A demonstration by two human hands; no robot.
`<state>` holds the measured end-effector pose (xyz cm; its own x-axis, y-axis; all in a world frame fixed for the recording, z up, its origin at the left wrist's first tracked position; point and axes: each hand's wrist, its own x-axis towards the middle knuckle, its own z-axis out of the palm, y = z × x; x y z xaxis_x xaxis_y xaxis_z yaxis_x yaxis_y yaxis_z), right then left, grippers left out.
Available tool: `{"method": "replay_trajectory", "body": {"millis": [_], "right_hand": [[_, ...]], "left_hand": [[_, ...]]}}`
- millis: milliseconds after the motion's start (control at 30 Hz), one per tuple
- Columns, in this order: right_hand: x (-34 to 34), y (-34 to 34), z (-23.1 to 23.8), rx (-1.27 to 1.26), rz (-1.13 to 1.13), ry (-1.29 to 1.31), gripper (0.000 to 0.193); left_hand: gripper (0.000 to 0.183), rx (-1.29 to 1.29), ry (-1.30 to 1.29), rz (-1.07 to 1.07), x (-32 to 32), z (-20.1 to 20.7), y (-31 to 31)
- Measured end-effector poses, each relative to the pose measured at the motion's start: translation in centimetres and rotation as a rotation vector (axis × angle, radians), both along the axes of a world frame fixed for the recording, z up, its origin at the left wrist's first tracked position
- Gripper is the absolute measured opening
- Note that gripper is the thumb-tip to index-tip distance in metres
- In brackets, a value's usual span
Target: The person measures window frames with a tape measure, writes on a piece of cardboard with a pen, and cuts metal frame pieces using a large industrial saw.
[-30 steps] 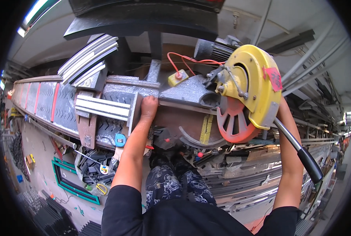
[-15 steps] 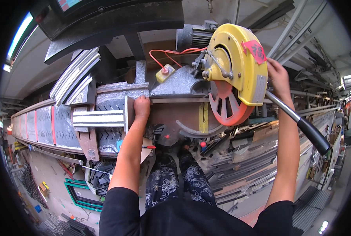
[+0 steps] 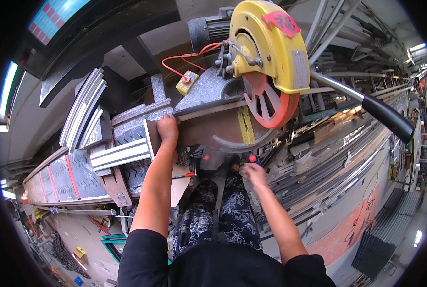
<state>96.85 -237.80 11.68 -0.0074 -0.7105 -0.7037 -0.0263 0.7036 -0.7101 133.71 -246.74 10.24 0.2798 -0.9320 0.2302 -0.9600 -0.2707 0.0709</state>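
My left hand [image 3: 167,129] is closed at the upper end of an upright metal plate [image 3: 149,139] on the saw bench. White-striped metal profiles [image 3: 120,154] lie against the plate's other side. My right hand [image 3: 254,175] hangs over the front of the bench, just below a red ball knob [image 3: 252,158]; its fingers are loosely bent and a little blurred, with nothing seen in them. Above it stands a cut-off saw with a yellow guard [image 3: 271,48] and a red lower blade cover [image 3: 270,103]. The saw's black-gripped lever [image 3: 388,117] points right, with no hand on it.
A yellow switch box [image 3: 187,82] with an orange cable sits behind the bench fence. Bundled profiles [image 3: 83,110] lean at the left. Many long metal lengths [image 3: 314,184] are piled at the right. A red-handled tool [image 3: 188,175] lies near my left forearm.
My right hand has left the saw lever area and come down toward me, close to the red ball knob. My left hand stays at the plate. The view has shifted and tilted.
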Motion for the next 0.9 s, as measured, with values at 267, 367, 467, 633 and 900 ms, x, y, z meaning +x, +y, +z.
{"method": "replay_trajectory", "body": {"millis": [267,367,467,633,900], "right_hand": [[6.1,-1.1,-9.9,-0.091,0.214,0.293,0.029],[7.5,-0.2,-9.0,-0.205,0.345,0.505,0.037],[7.7,-0.3,-7.3,-0.321,0.338,0.618,0.035],[7.8,-0.6,-6.5,-0.368,0.319,0.674,0.033],[8.6,0.4,-5.9,-0.341,0.254,0.748,0.033]], "left_hand": [[0.011,-0.001,0.045,0.002,-1.2,0.3,-0.5],[0.012,0.0,0.049,0.044,0.1,-0.2,0.4],[0.011,-0.038,0.036,0.019,-0.7,0.6,0.2],[0.01,-0.037,0.058,0.057,-0.7,0.1,-0.5],[0.01,-0.074,0.105,0.066,-0.5,-1.0,-0.4]]}}
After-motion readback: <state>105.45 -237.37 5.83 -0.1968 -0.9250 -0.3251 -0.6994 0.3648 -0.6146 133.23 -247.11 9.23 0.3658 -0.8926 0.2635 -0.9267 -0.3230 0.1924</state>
